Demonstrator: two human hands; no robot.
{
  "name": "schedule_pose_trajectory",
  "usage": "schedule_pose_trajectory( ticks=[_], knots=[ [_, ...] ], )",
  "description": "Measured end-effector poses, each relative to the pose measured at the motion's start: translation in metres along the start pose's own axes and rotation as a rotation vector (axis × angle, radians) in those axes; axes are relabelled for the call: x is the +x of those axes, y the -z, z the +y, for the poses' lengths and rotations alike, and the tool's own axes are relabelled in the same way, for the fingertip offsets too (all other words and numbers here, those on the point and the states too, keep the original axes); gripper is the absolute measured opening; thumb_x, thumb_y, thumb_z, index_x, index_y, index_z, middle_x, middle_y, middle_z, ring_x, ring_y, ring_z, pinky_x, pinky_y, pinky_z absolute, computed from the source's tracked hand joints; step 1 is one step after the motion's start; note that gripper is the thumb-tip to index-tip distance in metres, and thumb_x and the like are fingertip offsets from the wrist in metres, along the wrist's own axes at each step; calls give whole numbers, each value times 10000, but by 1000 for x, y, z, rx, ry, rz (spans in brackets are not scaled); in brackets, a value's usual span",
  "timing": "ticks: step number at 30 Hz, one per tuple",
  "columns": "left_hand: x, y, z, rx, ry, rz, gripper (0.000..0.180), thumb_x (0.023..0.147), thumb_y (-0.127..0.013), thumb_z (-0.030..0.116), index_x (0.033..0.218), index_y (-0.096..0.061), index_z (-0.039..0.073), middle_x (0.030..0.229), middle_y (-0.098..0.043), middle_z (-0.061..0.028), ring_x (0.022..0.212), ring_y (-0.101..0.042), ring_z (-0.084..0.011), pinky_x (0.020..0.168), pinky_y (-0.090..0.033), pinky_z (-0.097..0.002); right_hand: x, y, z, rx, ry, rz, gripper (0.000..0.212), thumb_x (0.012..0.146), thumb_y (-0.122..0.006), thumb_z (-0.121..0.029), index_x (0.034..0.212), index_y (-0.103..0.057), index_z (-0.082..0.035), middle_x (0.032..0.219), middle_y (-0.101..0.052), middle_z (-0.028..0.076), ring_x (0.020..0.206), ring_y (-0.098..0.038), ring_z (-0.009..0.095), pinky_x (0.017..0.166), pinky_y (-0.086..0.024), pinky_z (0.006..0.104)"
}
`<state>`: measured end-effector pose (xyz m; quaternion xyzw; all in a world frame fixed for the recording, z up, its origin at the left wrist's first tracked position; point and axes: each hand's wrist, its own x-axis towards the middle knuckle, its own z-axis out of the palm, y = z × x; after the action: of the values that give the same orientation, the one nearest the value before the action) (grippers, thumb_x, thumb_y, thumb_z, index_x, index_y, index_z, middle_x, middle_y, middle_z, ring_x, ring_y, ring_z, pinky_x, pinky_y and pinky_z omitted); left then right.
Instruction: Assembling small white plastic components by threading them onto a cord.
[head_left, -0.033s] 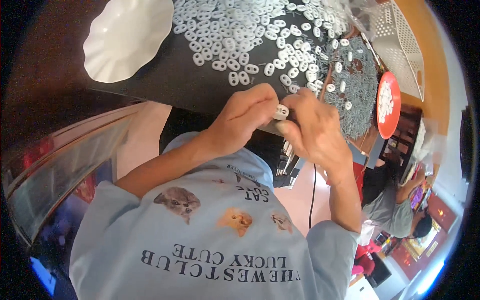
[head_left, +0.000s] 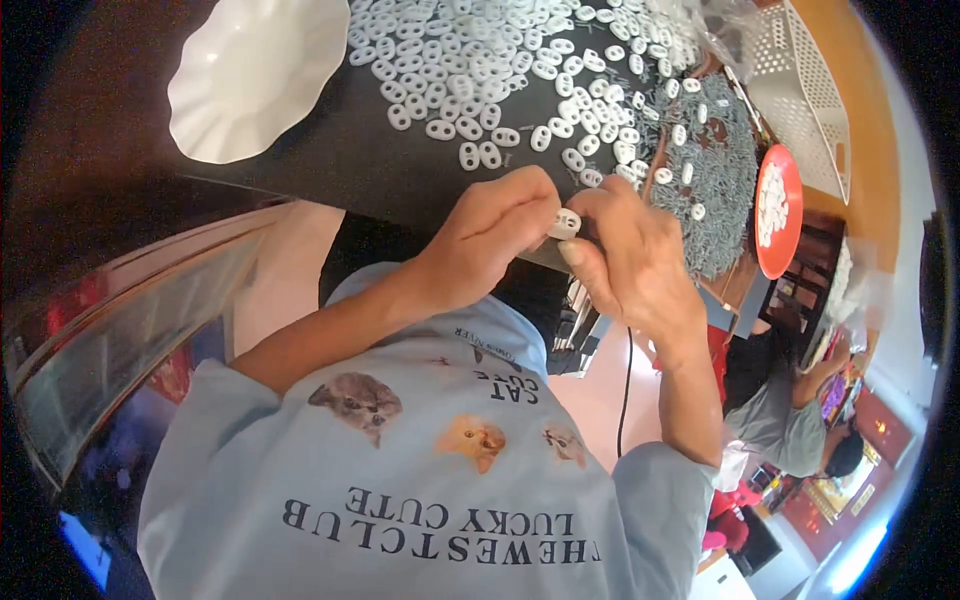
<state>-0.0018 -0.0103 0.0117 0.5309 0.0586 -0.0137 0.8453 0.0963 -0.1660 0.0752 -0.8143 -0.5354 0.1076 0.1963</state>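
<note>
Above the near table edge, a small white oval plastic piece with two holes (head_left: 565, 223) is held between my two hands. My left hand (head_left: 487, 235) is closed, its fingertips gripping the left end of the piece. From the right, my right hand (head_left: 637, 258) pinches the same piece, thumb below and curled fingers above. Just beyond the hands, many matching white two-hole pieces (head_left: 450, 90) lie spread over the dark table (head_left: 330, 165). To their right is a heap of small grey screw-like pins (head_left: 715, 225), with a few white pieces on top.
A white scalloped dish (head_left: 245, 85) stands at the far left. On the right are a red plate (head_left: 792, 235) with white pieces and a white perforated basket (head_left: 795, 95). A black cable (head_left: 627, 390) hangs below the table. Another person (head_left: 775, 430) is at the far right.
</note>
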Motion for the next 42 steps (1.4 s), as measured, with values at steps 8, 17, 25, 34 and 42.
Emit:
schedule_pose_trajectory(
  ticks=[8,17,25,34,42],
  knots=[
    [0,0,4,41,3,-15,231,967,-445,183,796,-496,35,678,-439,27,638,-384,-44,561,-339,-227,0,-7,2,-30,94,60,255,845,-633,-181,1024,-538,-26,880,-539,136,695,-574,325,580,-455,409],
    [2,2,2,62,-12,-56,236,960,-459,188,801,-507,20,662,-463,8,634,-420,-58,568,-366,-245,-2,-9,6,28,127,58,268,852,-627,-197,1037,-535,-27,873,-528,135,699,-574,337,585,-463,408],
    [1,-3,10,32,121,-26,206,944,-483,151,791,-521,18,635,-448,16,602,-408,-44,534,-343,-238,0,-8,0,-83,86,86,334,803,-661,-270,998,-523,-36,854,-524,117,665,-563,318,585,-459,418],
    [2,-2,6,-5,83,-51,258,946,-450,149,712,-460,41,619,-393,36,580,-348,-38,511,-290,-228,-1,-14,-1,-52,106,81,282,780,-689,-166,949,-512,-26,824,-499,124,663,-557,318,545,-453,402],
    [2,-2,2,-39,55,-57,267,942,-444,141,698,-447,32,609,-390,23,575,-357,-48,514,-303,-235,-2,-19,-1,111,94,68,257,786,-682,-123,924,-504,2,819,-505,151,664,-547,343,547,-444,419]
  ],
)
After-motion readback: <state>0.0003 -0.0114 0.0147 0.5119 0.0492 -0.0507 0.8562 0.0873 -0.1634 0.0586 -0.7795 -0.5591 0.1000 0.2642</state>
